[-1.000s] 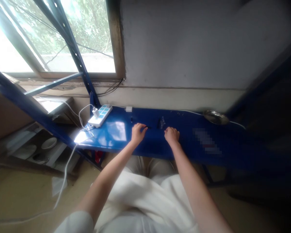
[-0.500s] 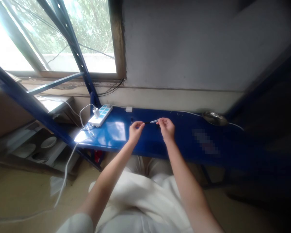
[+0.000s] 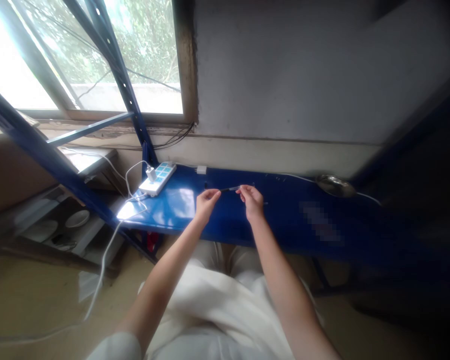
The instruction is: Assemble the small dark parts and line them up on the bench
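Observation:
A thin pen-like stick point(image 3: 230, 189), dark at its left part and clear at its right, spans the gap between my two hands over the blue table point(image 3: 225, 222). My left hand point(image 3: 207, 204) pinches its dark end between thumb and fingertips. At the clear end, my right hand point(image 3: 251, 201) is closed with its fingertips on the stick. A small dark piece lies on the table just behind my left hand. Another small thin item shows at the right of my right hand, too small to make out.
On the table's left stands a white power strip point(image 3: 158, 179) with a plug and cable. A white adapter point(image 3: 201, 170) sits at the back edge, a shiny metal dish point(image 3: 334, 185) at the back right. Blue metal posts rise at the left.
My right hand has moved slightly left, nearer to my left hand, and less of the stick shows between them. The view has shifted a little.

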A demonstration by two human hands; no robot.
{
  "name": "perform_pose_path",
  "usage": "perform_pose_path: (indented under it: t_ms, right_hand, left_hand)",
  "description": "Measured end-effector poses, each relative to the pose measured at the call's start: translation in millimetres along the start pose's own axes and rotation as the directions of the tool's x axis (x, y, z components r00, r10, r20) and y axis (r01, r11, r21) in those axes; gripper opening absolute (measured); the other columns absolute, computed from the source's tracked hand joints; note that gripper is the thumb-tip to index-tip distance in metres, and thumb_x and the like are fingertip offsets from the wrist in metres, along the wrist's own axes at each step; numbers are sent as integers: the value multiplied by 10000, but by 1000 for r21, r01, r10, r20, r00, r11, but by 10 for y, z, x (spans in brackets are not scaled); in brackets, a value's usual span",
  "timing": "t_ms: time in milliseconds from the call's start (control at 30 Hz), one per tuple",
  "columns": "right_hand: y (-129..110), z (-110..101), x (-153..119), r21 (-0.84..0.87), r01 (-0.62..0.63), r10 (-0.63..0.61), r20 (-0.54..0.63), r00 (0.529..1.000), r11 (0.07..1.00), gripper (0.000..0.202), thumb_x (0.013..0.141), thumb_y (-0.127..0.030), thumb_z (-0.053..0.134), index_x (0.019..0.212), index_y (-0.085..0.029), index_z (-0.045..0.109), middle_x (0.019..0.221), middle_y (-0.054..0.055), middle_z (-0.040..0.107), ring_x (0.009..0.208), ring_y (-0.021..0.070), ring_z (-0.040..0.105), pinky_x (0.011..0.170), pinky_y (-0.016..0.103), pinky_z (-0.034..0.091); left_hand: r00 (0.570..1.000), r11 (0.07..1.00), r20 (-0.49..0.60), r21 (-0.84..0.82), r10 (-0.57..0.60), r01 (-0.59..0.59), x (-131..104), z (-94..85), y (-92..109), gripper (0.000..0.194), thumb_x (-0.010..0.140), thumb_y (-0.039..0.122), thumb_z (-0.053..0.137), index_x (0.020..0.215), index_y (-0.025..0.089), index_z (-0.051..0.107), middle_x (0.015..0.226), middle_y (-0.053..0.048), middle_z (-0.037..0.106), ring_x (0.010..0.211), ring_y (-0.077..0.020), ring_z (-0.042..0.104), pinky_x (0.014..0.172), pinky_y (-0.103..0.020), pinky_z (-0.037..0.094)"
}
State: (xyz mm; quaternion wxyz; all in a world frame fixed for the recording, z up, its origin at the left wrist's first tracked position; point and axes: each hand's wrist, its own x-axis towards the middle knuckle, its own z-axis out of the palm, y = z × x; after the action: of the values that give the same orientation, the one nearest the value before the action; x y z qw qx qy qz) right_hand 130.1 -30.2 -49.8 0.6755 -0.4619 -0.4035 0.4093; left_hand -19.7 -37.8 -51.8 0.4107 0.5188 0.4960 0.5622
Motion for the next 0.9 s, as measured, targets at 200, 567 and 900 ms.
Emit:
perform_pose_path:
  t_ms: [200,567,900]
  right_hand:
    - [39,47,-16,5,-85,85,98,992,996,338,584,-431,702,755,-159,598,560,-32,576,468,61,442,455,201,343]
    - [43,-76,13,-224,9,1,46,999,974,385,618,-488,654,804,-157,588,720,34,629,638,134,573,610,270,463]
    - [18,-1082,87,-886,-106,-116,-176,978,451,241,785,-261,445,906,-159,627,811,96,662,752,205,601,674,291,420]
  left_hand:
    - [993,992,68,74,96,-101,39,-4,31,327,658,439,675,819,155,688,769,-56,672,707,-150,601,651,-261,479]
    - [926,890,164,262,340,-373,273,-6,195,201,719,349,636,812,175,679,772,-46,655,708,-145,584,669,-272,463]
    - [860,420,478,753,181,-507,1141,29,500,80,668,212,669,743,208,697,944,-77,608,986,-282,482,870,-441,321]
